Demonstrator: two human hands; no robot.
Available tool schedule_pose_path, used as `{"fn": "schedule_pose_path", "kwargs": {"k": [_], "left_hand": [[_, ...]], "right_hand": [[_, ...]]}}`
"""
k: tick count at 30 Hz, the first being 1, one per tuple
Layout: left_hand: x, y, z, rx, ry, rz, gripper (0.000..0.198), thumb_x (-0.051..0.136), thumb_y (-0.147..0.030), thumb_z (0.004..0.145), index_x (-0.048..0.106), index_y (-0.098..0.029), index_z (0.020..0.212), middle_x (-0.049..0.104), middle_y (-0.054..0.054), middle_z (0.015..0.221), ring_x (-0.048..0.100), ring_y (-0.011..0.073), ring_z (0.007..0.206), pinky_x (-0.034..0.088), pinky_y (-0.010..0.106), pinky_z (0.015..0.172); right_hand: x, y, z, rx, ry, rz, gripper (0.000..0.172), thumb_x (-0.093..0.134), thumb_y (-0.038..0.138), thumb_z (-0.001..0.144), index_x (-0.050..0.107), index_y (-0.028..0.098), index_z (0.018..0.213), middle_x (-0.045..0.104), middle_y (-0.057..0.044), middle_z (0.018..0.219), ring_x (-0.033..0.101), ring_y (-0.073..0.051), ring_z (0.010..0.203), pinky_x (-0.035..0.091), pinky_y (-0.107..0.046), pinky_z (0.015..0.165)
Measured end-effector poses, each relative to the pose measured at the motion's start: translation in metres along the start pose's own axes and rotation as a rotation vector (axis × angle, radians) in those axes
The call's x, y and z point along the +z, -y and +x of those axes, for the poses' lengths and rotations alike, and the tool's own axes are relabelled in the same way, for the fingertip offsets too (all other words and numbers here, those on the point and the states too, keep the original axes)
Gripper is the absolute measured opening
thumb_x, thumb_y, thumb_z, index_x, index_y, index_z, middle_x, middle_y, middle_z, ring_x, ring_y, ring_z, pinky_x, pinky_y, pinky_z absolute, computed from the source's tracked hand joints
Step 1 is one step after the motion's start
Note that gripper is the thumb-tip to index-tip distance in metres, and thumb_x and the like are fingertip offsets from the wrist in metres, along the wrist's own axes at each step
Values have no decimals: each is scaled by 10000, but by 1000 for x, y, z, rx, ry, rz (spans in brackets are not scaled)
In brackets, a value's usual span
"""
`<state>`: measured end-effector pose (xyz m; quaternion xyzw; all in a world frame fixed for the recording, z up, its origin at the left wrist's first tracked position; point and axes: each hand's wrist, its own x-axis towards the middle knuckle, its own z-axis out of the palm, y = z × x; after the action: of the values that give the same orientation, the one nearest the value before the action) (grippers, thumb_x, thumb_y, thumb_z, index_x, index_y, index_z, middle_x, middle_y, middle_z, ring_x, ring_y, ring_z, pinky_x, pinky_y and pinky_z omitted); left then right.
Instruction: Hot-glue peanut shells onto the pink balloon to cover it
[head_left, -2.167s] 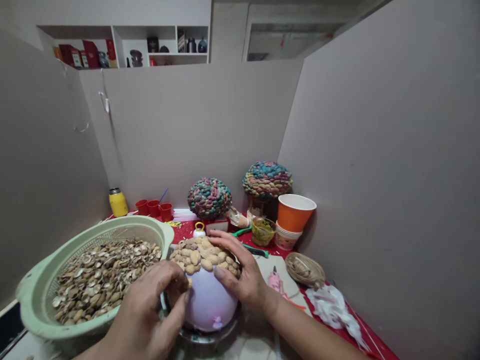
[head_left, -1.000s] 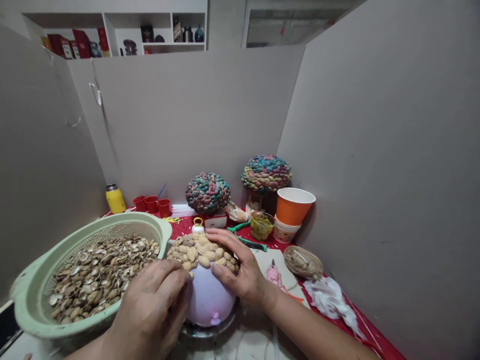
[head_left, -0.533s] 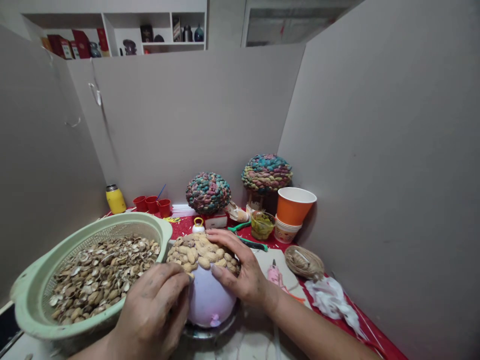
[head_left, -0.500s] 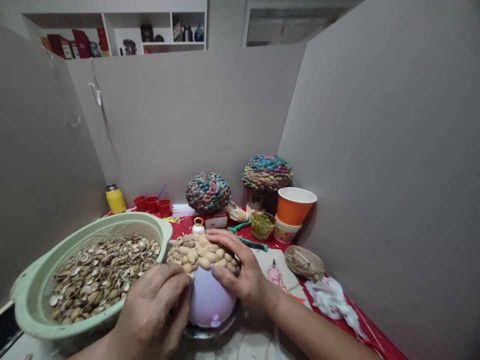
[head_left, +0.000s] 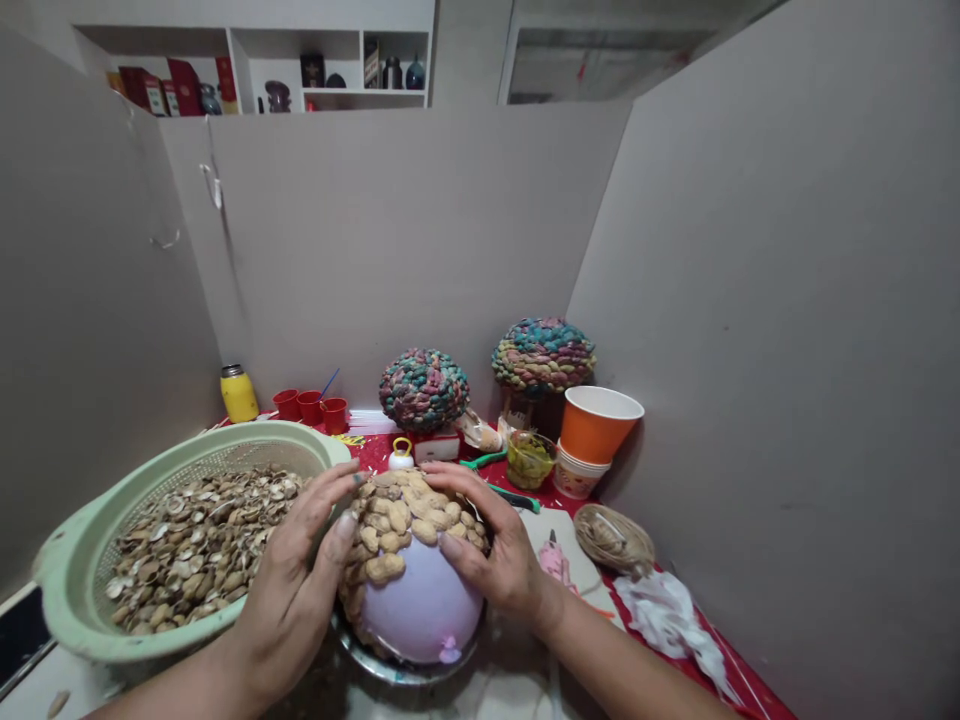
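Observation:
A pale purple balloon (head_left: 420, 605) lies in a shiny round bowl (head_left: 397, 672), its pink knot low at the front. Peanut shells (head_left: 401, 515) cover its top and left side; the front is bare. My left hand (head_left: 296, 580) cups the shell-covered left side, fingers stretched along it and thumb near the front. On the upper right my right hand (head_left: 499, 555) holds the balloon, with fingers over the shells and thumb at the bare edge. Left of the bowl stands a green colander (head_left: 60, 590) full of loose shell halves (head_left: 202, 550).
Behind are two colourful shell-covered domes (head_left: 424, 390), red cups (head_left: 309, 407), a yellow bottle (head_left: 238, 395) and orange paper cup (head_left: 600, 425). Right lie a pink glue gun (head_left: 553, 560), a twine coil (head_left: 615, 540) and white plastic (head_left: 671, 620). Grey partitions (head_left: 390, 230) enclose the table.
My left hand has gone from a pinch at the shells' lower left edge to cupping the left side; a shell now shows there. The right hand stays on the balloon. The view has shifted slightly.

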<state>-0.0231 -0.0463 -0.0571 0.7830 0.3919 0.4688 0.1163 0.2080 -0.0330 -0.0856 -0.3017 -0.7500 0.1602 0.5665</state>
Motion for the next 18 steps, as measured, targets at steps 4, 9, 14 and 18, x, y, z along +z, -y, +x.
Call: {"fn": "schedule_pose_path", "kwargs": {"k": [4, 9, 14, 18], "left_hand": [[4, -1, 2, -44, 100, -56, 373, 390, -300, 994, 543, -265, 1332, 491, 80, 1476, 414, 219, 1379, 345, 488, 1137], [11, -3, 2, -70, 152, -125, 402, 371, -334, 997, 538, -251, 1353, 460, 78, 1497, 384, 220, 1397, 279, 510, 1154], [16, -1, 0, -128, 189, -198, 392, 380, -334, 992, 560, -269, 1335, 489, 58, 1477, 407, 227, 1383, 284, 528, 1145], [18, 1, -3, -134, 159, -213, 391, 373, -313, 992, 569, -261, 1327, 507, 72, 1462, 422, 236, 1374, 295, 550, 1134]], "right_hand": [[0, -1, -1, 2, -2, -1, 381, 609, 436, 864, 595, 225, 1180, 594, -124, 1249, 540, -295, 1177, 435, -465, 996], [1, -4, -2, 25, 17, 12, 402, 586, 476, 881, 599, 223, 1194, 583, -119, 1268, 537, -290, 1188, 429, -454, 1010], [-6, 0, 1, 25, 58, -48, 381, 578, 423, 898, 573, 238, 1231, 568, -108, 1289, 525, -284, 1202, 431, -450, 1011], [-11, 29, 5, -171, 37, -240, 379, 624, 249, 877, 547, 234, 1247, 552, -112, 1279, 519, -270, 1181, 446, -441, 977]]}}
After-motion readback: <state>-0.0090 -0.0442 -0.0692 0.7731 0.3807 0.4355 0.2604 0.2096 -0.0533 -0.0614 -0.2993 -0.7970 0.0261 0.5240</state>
